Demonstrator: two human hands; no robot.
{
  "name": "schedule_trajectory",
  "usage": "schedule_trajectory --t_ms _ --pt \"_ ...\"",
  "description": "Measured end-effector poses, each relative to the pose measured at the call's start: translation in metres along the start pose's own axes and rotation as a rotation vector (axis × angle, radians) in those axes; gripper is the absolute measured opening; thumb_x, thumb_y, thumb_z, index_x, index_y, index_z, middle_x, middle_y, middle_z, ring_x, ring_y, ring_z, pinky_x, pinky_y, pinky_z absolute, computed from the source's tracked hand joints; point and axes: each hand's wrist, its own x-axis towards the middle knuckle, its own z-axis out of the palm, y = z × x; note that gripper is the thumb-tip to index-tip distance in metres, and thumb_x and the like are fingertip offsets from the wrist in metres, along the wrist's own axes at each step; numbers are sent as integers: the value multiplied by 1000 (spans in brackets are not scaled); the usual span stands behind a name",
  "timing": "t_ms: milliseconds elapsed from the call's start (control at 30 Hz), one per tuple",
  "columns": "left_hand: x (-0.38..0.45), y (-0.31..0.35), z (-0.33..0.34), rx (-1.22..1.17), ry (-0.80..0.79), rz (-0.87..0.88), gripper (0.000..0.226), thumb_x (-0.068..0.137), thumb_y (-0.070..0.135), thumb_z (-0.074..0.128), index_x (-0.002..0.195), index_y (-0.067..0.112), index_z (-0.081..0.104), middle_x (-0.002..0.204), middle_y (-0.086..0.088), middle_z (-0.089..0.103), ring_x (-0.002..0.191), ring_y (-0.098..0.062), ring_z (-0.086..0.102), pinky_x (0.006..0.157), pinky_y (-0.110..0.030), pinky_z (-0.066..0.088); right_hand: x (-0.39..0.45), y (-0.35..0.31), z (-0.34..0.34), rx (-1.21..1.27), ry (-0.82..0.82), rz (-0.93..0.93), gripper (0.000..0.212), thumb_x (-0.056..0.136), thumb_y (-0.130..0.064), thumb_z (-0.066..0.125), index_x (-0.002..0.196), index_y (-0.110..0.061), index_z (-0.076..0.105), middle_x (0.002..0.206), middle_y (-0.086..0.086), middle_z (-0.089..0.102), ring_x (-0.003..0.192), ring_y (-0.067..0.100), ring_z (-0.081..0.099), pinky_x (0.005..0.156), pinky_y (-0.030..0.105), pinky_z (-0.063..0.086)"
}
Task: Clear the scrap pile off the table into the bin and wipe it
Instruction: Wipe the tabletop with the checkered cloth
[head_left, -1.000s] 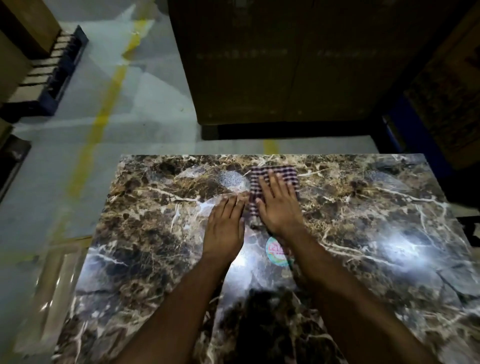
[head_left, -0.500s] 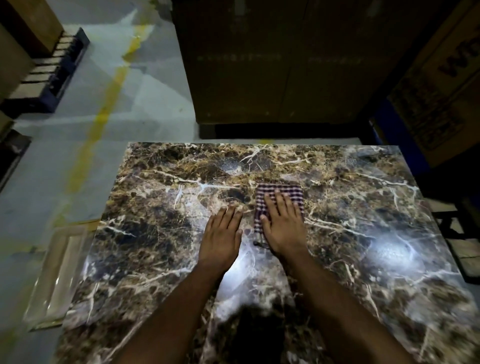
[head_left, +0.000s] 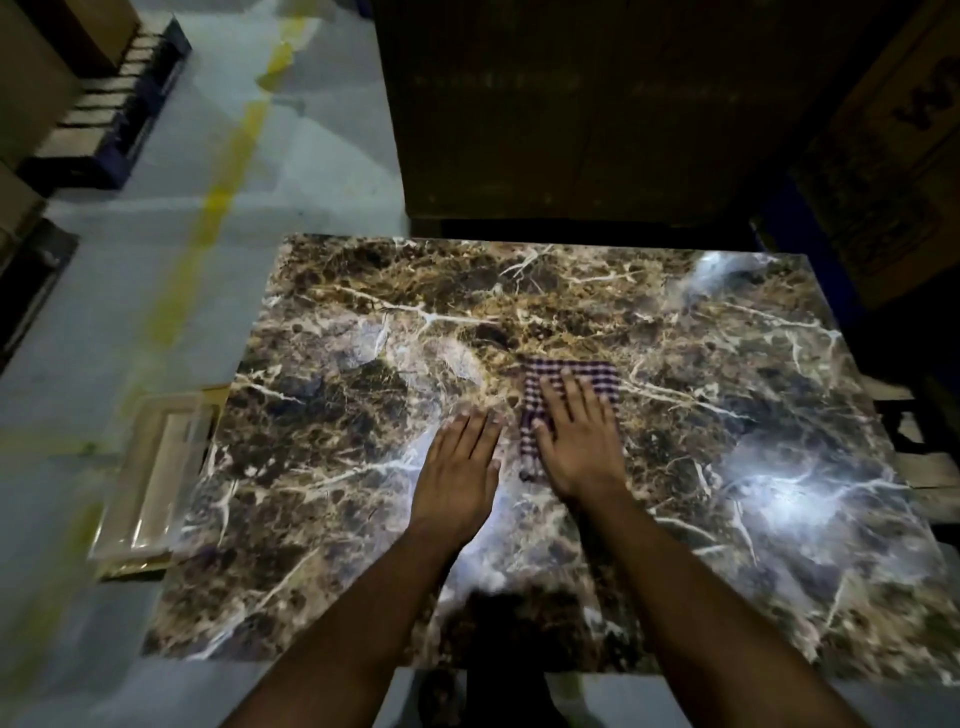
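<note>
Checked cloth (head_left: 570, 382) under flat right hand (head_left: 582, 447) (straight fingers (head_left: 571, 397)), left hand (head_left: 460, 467) alongside.

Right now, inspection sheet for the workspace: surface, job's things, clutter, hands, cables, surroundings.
Surface: marble-patterned table, glossy, with bright light glare on the right side.
Job's things: checked cloth lies flat on the table; no scrap pile seen on the tabletop.
Clutter: nothing seen on the tabletop.
Hands: right hand presses flat on the cloth, fingers straight; left hand rests flat on the bare table beside it, no grip on anything.
Cables: nothing seen.
Surroundings: clear tray-like container on the floor at the table's left edge; yellow floor line; pallet far left; dark cartons behind the table.
</note>
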Motion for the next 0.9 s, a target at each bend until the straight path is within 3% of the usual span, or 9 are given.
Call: schedule_trajectory --t_ms 133,233,367,500,600,700,800,900 --pt "-27 -3 2 15 -8 4 54 107 37 31 158 23 27 166 1 25 153 -23 19 124 -41 16 -54 -10 12 40 83 129 68 100 -54 21 162 -27 18 170 9 16 157 30 11 126 49 12" --pt "-47 0 4 44 10 2 54 105 34 34 158 21 30 165 -1 28 152 -23 21 124 -41 15 -97 -38 24 40 40 20 67 101 -51 24 163 -27 15 171 8 10 157 30 6 126 49 9" --pt "-59 4 7 33 -2 -19 55 106 32 35 159 19 26 166 -2 24 153 -23 17 125 -41 11 -87 -31 23 44 1 -147 66 101 -53 21 163 -32 12 171 2 6 158 24 2 128 44 2" --pt "-70 4 6 -3 -16 -6 55 107 35 33 160 20 24 167 -1 22 154 -22 16 125 -41 15 -93 -1 20 44 37 50 66 102 -53 20 163 -30 12 171 5 10 158 26 5 127 45 5" --pt "-89 7 4 4 -25 -17 56 108 36 28 161 21 19 168 1 18 155 -20 12 126 -38 8 -141 -22 29 69 47 162 67 102 -52 20 163 -26 8 171 10 5 158 30 2 127 48 5" --pt "-107 15 3 19 -10 -19 59 104 32 18 161 18 17 169 -2 14 156 -21 10 123 -33 -6 -166 -59 38 72 4 65 66 104 -50 21 163 -27 4 171 9 1 158 29 -3 127 49 2" --pt "-115 15 5 12 8 -35 59 101 26 35 159 15 26 167 -4 23 154 -23 19 117 -25 -19 -145 -62 35 67 -4 -43 64 105 -50 23 163 -29 7 171 6 3 158 25 -2 127 46 1" --pt "-124 15 11 30 16 -18 55 103 33 35 156 16 34 163 -5 32 151 -25 26 123 -33 -4 -143 -28 32 40 22 70 66 102 -52 18 163 -29 9 171 6 7 158 26 2 127 46 2"
